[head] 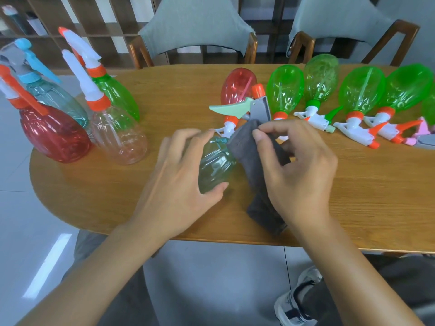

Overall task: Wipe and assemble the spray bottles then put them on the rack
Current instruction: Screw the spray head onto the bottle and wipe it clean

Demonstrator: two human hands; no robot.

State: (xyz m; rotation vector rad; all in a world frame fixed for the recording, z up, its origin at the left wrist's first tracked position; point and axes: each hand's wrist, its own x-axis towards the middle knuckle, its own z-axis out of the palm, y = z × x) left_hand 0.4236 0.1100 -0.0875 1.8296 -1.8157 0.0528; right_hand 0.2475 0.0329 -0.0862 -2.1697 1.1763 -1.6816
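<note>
Fingers of the left hand point(186, 165) curl round the clear bottle point(215, 164) above the counter point(94, 184) centre; right-hand fingers point(263, 135) pinch the grey cloth point(247, 156) at its three o'clock; wiping looks under way; next, probably, standing it with the finished bottles point(56, 132) at nine o'clock.

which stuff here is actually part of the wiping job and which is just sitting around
In use:
left hand gripping the clear teal bottle
right hand pinching the grey cloth against it
grey spray head with green trigger

Just waiting or background:
upright bottles at left
green bottles lying along the table
chairs
</note>
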